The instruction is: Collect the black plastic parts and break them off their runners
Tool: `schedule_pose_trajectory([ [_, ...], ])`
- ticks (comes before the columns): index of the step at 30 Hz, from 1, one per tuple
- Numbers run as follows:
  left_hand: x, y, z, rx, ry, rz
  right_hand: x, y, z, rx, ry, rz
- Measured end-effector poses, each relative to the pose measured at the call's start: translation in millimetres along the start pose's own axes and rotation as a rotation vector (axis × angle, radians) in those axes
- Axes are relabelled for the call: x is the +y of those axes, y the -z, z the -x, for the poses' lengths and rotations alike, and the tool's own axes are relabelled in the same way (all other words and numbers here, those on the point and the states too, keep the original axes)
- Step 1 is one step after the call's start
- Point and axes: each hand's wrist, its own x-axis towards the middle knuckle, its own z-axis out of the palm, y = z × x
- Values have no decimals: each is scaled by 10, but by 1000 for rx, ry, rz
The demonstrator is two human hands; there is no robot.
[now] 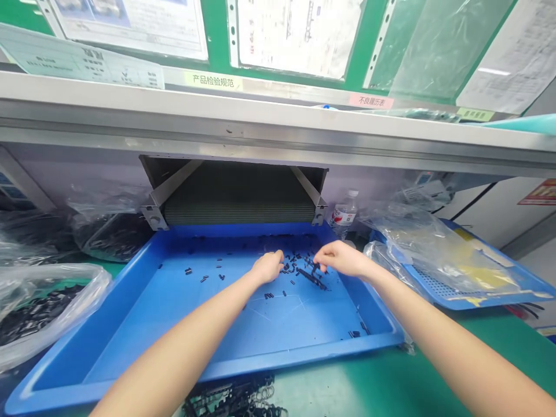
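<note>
Right, both hands are deep in the blue tray (130, 324) on the green bench (391, 382), up at its far end just below the conveyor mouth (237, 200). The left hand (267, 266) is curled over, fingers bunched together over the small black parts (299, 269); whether its grip actually pinches one, I cannot tell. The right hand (341, 258) sits just beside it, fingertips drawn together and pinching at a black strip (313, 277) that lies among the parts. The loose black bits are scattered across the tray floor, thickest between the two hands, a few strays off to the left and a couple in the near right corner.

Round about: clear bags of black parts (39, 307) on the left, a second blue tray (499, 284) on the right with plastic film (425, 243) heaped on it, and a water bottle (345, 214) standing behind the right hand. A tangle of black frames (234, 397) lies on the bench at the near edge.
</note>
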Motion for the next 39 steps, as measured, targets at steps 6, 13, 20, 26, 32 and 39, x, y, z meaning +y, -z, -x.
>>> schedule_pose_trajectory([
  [6,123,-172,-202,-90,-46,-164,52,-185,398,-425,205,-7],
  [13,-109,-57,5,-165,-48,-217,48,-216,-503,-118,19,236],
  [20,-219,-77,213,-158,-86,-184,154,-461,-908,-88,-101,291],
  [26,-267,-77,260,-140,-109,-140,223,-297,-736,-61,-133,123],
  [32,-192,-40,262,-116,-93,-114,132,-221,-431,-82,-179,-348],
  [39,-18,-130,152,-174,33,79,-96,-403,-230,-120,-258,-918],
])
